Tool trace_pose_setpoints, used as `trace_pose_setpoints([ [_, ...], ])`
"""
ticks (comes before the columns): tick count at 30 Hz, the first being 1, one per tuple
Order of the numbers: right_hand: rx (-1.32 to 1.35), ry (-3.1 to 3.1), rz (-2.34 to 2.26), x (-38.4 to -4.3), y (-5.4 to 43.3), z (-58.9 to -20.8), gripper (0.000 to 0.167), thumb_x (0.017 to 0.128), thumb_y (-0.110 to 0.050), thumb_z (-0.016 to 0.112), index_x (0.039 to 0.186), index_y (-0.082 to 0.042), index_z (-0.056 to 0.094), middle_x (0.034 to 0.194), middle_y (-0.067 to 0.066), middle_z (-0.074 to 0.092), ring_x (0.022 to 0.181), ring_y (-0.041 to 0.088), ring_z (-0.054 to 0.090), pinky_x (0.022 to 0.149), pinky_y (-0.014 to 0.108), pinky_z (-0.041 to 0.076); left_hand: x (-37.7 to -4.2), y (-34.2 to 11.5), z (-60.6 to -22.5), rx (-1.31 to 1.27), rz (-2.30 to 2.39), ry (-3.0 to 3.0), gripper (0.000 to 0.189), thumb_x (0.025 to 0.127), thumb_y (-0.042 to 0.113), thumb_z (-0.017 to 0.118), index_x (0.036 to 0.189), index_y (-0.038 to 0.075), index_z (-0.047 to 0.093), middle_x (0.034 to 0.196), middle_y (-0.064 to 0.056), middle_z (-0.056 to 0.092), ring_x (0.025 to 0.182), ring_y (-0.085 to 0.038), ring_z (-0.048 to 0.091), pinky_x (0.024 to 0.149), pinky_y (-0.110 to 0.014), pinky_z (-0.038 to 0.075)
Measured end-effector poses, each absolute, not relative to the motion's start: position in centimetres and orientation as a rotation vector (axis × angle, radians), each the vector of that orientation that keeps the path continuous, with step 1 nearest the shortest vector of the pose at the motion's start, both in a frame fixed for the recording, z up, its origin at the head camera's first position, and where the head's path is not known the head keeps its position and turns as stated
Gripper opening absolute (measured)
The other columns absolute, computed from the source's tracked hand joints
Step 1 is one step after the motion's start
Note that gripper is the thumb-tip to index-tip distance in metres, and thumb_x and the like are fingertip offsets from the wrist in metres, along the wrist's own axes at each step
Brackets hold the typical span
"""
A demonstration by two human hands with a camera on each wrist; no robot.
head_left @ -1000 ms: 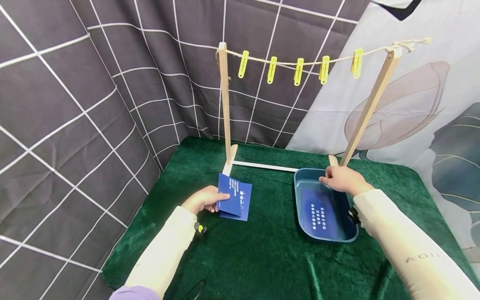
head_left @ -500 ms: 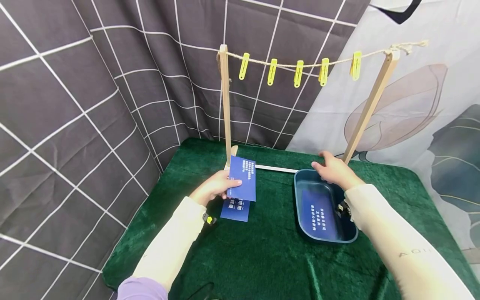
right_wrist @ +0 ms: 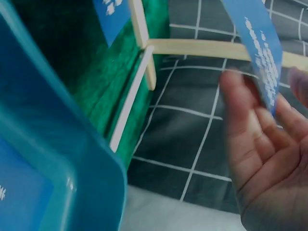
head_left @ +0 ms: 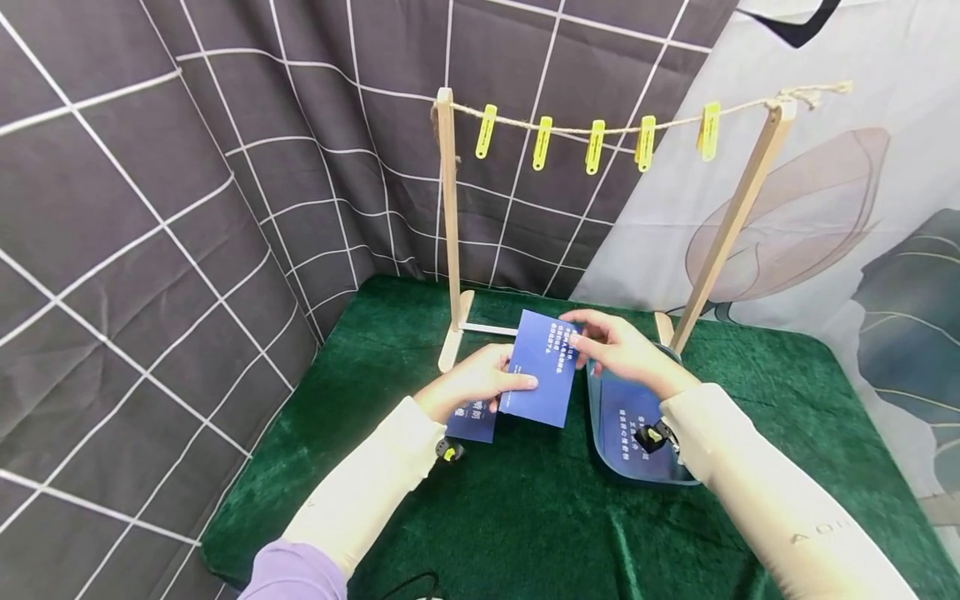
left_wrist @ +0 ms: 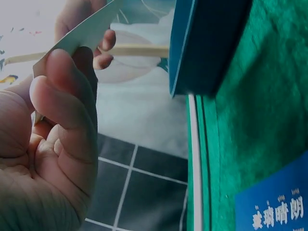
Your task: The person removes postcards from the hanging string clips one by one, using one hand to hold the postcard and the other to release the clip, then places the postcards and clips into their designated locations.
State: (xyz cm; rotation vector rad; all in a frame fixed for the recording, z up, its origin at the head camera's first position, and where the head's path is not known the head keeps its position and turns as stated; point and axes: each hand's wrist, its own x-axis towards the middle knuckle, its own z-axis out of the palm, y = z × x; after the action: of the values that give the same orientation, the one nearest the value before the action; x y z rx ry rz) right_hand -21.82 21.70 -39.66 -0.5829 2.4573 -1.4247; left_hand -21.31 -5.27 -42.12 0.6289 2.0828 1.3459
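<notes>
A blue card (head_left: 542,367) with white print is tilted up above the table, pinched at its lower left by my left hand (head_left: 480,379), thumb in front. At the card's upper right edge is my right hand (head_left: 626,350), with the card between its thumb and fingers. In the right wrist view this hand's fingers (right_wrist: 238,113) look loosely spread, and its thumb appears apart from the card. Another blue card (head_left: 472,423) lies on the cloth, partly hidden by my left hand. A further blue card (head_left: 626,417) lies inside the dark blue tray (head_left: 597,446), under my right forearm.
Behind stands a wooden frame with a left post (head_left: 448,208) and a right post (head_left: 731,229). Several yellow clothes pegs (head_left: 542,143) hang on the rope (head_left: 513,122) between them. A green cloth (head_left: 540,525) covers the table; grey checked fabric (head_left: 322,150) hangs behind.
My left hand has lifted the upper card off the other one and carried it right. My right hand has left the tray's far rim and moved left to the card's edge.
</notes>
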Motion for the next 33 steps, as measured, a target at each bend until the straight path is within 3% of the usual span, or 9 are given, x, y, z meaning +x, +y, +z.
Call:
trace_pose_setpoints([
  [4, -0.577, 2.438, -1.471, -21.5, 21.3, -39.3, 0.035, 0.102, -0.009, 0.058, 0.136, 0.001, 0.056, 0.077, 0.014, 0.067, 0.054, 0.022, 0.062, 0.046, 0.034, 0.051, -20.7, -4.8, -41.8, 0.675, 1.360, 2.072, 0.036, 0.098, 0.026, 0.069, 0.129, 0.007, 0.060, 0.086, -0.004, 0.076, 0.046, -0.025, 0.058, 0.044, -0.024, 0.045],
  [7, -0.571, 2.448, -1.498, -21.4, 21.1, -39.4, 0.032, 0.102, -0.006, 0.058, 0.132, 0.003, 0.058, 0.074, 0.014, 0.066, 0.048, 0.023, 0.059, 0.044, 0.032, 0.049, -20.4, -4.6, -41.8, 0.697, 1.367, 2.074, 0.038, 0.098, 0.024, 0.068, 0.130, 0.006, 0.059, 0.088, -0.005, 0.076, 0.046, -0.020, 0.059, 0.045, -0.024, 0.045],
  [12, -0.557, 2.423, -1.494, -21.5, 21.3, -40.4, 0.029, 0.102, -0.005, 0.057, 0.130, 0.004, 0.058, 0.076, 0.015, 0.066, 0.050, 0.025, 0.060, 0.045, 0.034, 0.051, -20.3, -4.5, -42.4, 0.705, 1.342, 2.095, 0.032, 0.100, 0.022, 0.066, 0.126, 0.004, 0.060, 0.084, -0.005, 0.074, 0.052, -0.017, 0.060, 0.047, -0.027, 0.046],
  [19, -0.396, 2.456, -1.631, -22.2, 24.9, -40.3, 0.033, 0.105, -0.005, 0.051, 0.135, 0.009, 0.051, 0.080, 0.008, 0.065, 0.056, 0.017, 0.061, 0.048, 0.032, 0.054, -20.9, -6.3, -44.0, 0.636, 1.379, 2.106, 0.019, 0.101, 0.022, 0.062, 0.097, 0.004, 0.060, 0.079, -0.009, 0.070, 0.055, -0.015, 0.062, 0.048, -0.028, 0.047],
  [27, -0.206, 2.692, -1.359, -22.8, 32.0, -40.7, 0.031, 0.108, -0.008, 0.042, 0.136, 0.005, 0.046, 0.081, 0.012, 0.060, 0.058, 0.018, 0.060, 0.053, 0.036, 0.056, -22.5, -12.2, -47.3, 0.308, 1.304, 2.224, 0.018, 0.102, 0.023, 0.062, 0.098, 0.005, 0.062, 0.087, -0.010, 0.069, 0.061, -0.017, 0.061, 0.050, -0.024, 0.046],
  [33, -0.166, 2.587, -1.005, -22.8, 33.4, -41.6, 0.026, 0.105, -0.002, 0.042, 0.130, 0.005, 0.047, 0.093, 0.021, 0.063, 0.065, 0.024, 0.065, 0.057, 0.041, 0.056, -22.9, -14.8, -48.7, 0.152, 1.207, 2.299, 0.017, 0.101, 0.023, 0.063, 0.097, 0.007, 0.063, 0.086, -0.007, 0.068, 0.062, -0.017, 0.061, 0.049, -0.024, 0.046],
])
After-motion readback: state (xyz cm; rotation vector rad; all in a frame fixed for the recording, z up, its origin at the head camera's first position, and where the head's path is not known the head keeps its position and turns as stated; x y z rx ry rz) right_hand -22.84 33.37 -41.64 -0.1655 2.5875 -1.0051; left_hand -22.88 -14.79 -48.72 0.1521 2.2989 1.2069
